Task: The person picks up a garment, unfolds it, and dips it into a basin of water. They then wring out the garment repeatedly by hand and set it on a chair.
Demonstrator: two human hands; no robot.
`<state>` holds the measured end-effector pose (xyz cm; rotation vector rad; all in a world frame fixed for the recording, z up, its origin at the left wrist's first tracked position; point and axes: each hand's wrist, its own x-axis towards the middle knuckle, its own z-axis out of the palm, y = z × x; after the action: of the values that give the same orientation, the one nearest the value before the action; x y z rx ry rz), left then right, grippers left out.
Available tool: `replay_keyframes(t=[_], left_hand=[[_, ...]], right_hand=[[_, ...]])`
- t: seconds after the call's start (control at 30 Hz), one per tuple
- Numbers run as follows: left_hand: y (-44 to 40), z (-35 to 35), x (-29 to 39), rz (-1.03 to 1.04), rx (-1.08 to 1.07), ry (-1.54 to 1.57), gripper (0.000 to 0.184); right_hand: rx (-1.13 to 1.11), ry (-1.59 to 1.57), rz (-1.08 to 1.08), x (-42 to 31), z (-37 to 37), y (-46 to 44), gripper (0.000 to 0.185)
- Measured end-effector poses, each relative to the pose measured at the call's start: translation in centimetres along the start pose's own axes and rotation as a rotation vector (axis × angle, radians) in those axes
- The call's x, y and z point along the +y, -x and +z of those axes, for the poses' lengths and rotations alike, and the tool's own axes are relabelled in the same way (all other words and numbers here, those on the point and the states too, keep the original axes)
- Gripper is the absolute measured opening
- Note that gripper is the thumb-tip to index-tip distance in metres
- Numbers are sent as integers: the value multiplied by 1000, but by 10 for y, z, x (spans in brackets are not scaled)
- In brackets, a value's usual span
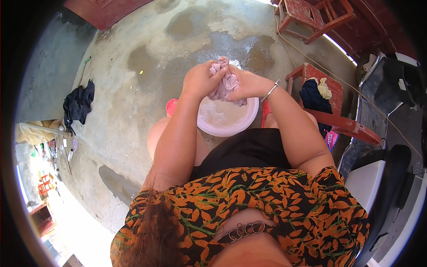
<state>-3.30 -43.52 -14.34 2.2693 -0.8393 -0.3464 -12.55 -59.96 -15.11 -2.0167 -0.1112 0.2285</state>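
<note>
Nearest me was my orange-leafed top (271, 196). Past it, a pale basin (229, 132) held cloudy water (227, 115). My left hand (202, 80) and right hand (249, 84) (a silver bangle (270, 90) circled that wrist) were curled closed around a bunched, pale pink cloth (226, 84), gathered over the basin's far side. Farther out, wet patches (213, 46) darkened the concrete floor (106, 115), and a worn red stool (304, 13) stood beyond.

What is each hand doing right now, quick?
Left hand: closed, holding the bunched pale pink cloth.
Right hand: closed, holding the same cloth.
</note>
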Motion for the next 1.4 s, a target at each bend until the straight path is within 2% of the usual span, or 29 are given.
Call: replay_keyframes(t=[0.1,0.23,0.37,0.43,0.53,0.6,0.67,0.83,0.9,1.0,1.13,1.2,1.23,1.3,1.4], left_hand=[[-3,4,-8,-33,24,4,49],[-3,3,-7,-54,16,5,54],[-2,0,-4,-49,39,-31,51],[-5,-3,-2,-157,161,-75,46],[-10,-5,-15,-189,268,-17,42],[-11,-4,-20,-155,309,-28,41],[-11,-4,-22,-121,349,-101,41],[-9,-6,-18,-184,328,-45,40],[-8,-6,-18,-186,342,-51,40],[-7,-9,-15,-134,402,-76,38],[-5,-13,-12,-189,345,-29,40],[-5,-14,-12,-191,353,-31,40],[-5,-15,-13,-193,368,-15,40],[-5,-16,-14,-196,384,0,41],[-5,-19,-14,-224,377,-7,42]], right_hand=[[-71,-135,-21,7,-3,-2,88],[-62,-67,10,8,-1,-2,84],[-49,-53,77,7,1,-3,84],[-27,-24,69,11,1,-3,85],[13,38,74,9,1,-2,84],[59,140,-1,11,2,-3,81],[45,138,51,6,0,-1,81],[33,184,159,4,-1,-1,79],[51,310,194,6,0,-2,78],[130,411,135,8,1,-1,74],[107,380,191,-3,0,0,68],[160,376,224,-4,0,-2,57],[160,377,224,-3,0,-3,57],[316,316,159,-5,1,-4,51],[422,182,191,-21,0,-1,48]])
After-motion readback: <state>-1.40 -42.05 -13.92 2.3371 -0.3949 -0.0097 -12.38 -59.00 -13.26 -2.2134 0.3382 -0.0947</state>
